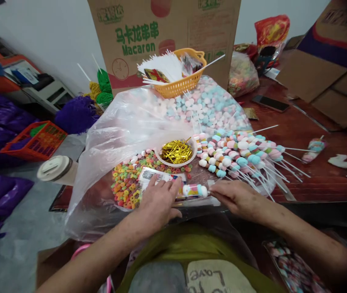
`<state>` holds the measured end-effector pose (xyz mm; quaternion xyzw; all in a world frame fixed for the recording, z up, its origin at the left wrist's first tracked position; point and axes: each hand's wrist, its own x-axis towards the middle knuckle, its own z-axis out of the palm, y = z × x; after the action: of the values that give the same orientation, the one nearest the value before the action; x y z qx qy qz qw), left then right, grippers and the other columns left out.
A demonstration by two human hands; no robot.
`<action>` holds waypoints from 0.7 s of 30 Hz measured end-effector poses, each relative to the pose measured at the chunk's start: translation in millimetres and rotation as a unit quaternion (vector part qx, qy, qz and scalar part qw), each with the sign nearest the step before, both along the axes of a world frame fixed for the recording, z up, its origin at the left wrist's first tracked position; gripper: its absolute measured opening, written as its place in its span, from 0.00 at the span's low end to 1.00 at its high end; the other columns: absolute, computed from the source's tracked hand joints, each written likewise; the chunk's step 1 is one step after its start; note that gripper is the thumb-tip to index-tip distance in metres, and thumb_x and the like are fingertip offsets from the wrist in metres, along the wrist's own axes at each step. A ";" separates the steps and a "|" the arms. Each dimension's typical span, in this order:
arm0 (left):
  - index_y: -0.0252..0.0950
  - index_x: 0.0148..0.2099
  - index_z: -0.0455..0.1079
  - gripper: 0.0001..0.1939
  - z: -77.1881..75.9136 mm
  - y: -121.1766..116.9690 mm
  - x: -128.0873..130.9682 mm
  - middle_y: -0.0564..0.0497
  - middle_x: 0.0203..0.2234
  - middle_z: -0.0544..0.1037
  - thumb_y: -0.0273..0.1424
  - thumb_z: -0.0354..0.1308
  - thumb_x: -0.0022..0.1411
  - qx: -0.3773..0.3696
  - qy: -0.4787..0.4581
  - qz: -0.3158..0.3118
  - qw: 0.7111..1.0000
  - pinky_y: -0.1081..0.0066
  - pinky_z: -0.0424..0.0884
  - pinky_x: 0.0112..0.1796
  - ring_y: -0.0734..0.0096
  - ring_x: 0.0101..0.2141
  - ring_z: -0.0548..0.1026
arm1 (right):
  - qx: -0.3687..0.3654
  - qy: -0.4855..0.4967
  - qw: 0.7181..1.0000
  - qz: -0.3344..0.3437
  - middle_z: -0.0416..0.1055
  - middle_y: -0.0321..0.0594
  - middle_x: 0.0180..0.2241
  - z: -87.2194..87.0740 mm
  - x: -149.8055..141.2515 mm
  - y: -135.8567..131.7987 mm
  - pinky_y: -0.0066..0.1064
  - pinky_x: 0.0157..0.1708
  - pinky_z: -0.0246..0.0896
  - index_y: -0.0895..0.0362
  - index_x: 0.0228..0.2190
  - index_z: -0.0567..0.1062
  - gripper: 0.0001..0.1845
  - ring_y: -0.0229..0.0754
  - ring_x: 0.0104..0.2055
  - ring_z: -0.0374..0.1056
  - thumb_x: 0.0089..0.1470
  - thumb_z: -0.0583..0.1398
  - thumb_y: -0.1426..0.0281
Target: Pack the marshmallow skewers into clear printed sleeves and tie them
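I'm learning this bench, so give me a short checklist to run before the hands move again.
1. Right hand grips the stick end of the marshmallow skewer: ok.
2. Left hand rests on the printed packaging: ok.
3. Gold strips sit in the bowl: ok.
4. Packaging is clear of colored rings: not ok, they crowd around it.
5. Skewer's far end is undamaged: cannot tell.
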<state>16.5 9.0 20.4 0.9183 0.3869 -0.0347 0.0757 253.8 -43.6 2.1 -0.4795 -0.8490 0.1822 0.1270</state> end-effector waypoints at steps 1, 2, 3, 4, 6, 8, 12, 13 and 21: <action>0.33 0.54 0.60 0.28 -1.3 -0.9 -3.7 0.43 0.36 0.77 0.34 0.60 0.51 0.002 0.026 0.014 1.000 0.54 0.51 0.54 0.56 0.40 0.73 | 0.005 0.017 1.000 0.014 0.69 0.39 0.24 3.3 2.4 -0.2 0.26 0.27 0.50 0.58 0.29 0.71 0.14 0.37 0.27 0.63 0.58 0.47 0.72; 0.33 0.51 0.63 0.21 -2.5 -1.4 -6.0 0.45 0.33 0.77 0.30 0.56 0.54 -0.012 0.036 0.030 0.999 0.56 0.52 0.53 0.60 0.37 0.74 | 0.016 0.024 0.999 0.028 0.68 0.39 0.24 6.5 3.7 -0.7 0.26 0.26 0.49 0.58 0.29 0.71 0.14 0.36 0.26 0.62 0.58 0.47 0.73; 0.35 0.48 0.65 0.16 -3.0 -1.3 -7.2 0.47 0.31 0.77 0.28 0.53 0.56 -0.041 0.032 0.044 0.998 0.59 0.56 0.51 0.62 0.36 0.74 | 0.037 0.019 0.998 0.039 0.68 0.38 0.24 9.3 3.8 -1.4 0.26 0.25 0.48 0.58 0.29 0.71 0.13 0.35 0.25 0.62 0.57 0.48 0.74; 0.36 0.45 0.66 0.12 -2.7 -0.6 -7.4 0.49 0.30 0.77 0.28 0.51 0.57 -0.084 0.013 0.051 0.995 0.63 0.61 0.47 0.64 0.35 0.74 | 0.070 0.005 0.997 0.044 0.67 0.38 0.23 11.5 3.1 -2.2 0.27 0.24 0.47 0.58 0.29 0.71 0.13 0.35 0.24 0.61 0.56 0.48 0.76; 0.38 0.40 0.67 0.09 -0.4 2.2 -6.0 0.52 0.30 0.75 0.32 0.52 0.56 -0.197 -0.036 0.043 0.979 0.71 0.65 0.37 0.66 0.33 0.72 | 0.158 -0.030 0.986 0.055 0.67 0.38 0.22 13.5 -0.8 -3.8 0.29 0.25 0.45 0.58 0.29 0.71 0.13 0.36 0.23 0.59 0.55 0.48 0.77; 0.37 0.38 0.67 0.10 1.4 5.6 -3.3 0.55 0.27 0.74 0.35 0.56 0.53 -0.307 -0.071 0.024 0.949 0.75 0.64 0.30 0.69 0.29 0.71 | 0.231 -0.051 0.968 0.079 0.67 0.39 0.22 12.6 -6.7 -4.8 0.31 0.26 0.45 0.59 0.30 0.71 0.12 0.37 0.24 0.58 0.55 0.48 0.78; 0.35 0.37 0.67 0.13 -2.7 9.8 0.1 0.57 0.25 0.71 0.34 0.59 0.48 -0.393 -0.112 0.019 0.913 0.77 0.61 0.28 0.73 0.27 0.68 | 0.258 -0.049 0.958 0.113 0.67 0.38 0.23 10.0 -14.4 -3.0 0.32 0.27 0.44 0.59 0.30 0.71 0.11 0.38 0.25 0.56 0.55 0.50 0.77; 0.35 0.38 0.67 0.15 -4.0 10.3 -0.4 0.57 0.26 0.71 0.35 0.60 0.48 -0.389 -0.122 0.022 0.913 0.77 0.61 0.28 0.72 0.28 0.68 | 0.248 -0.052 0.962 0.104 0.67 0.38 0.23 10.9 -13.5 -1.9 0.32 0.27 0.43 0.59 0.29 0.71 0.11 0.39 0.25 0.56 0.55 0.50 0.77; 0.36 0.38 0.69 0.17 -2.4 8.4 2.9 0.52 0.28 0.73 0.42 0.58 0.51 -0.277 -0.081 0.008 0.957 0.75 0.61 0.29 0.67 0.30 0.69 | 0.163 -0.050 0.984 0.054 0.65 0.40 0.23 22.4 -12.9 -1.2 0.33 0.30 0.42 0.58 0.23 0.68 0.10 0.40 0.28 0.56 0.52 0.50 0.78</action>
<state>19.4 17.4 18.0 0.8581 0.3619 -0.0650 0.3584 241.0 -44.8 24.5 -0.4142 -0.8972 0.0242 0.1511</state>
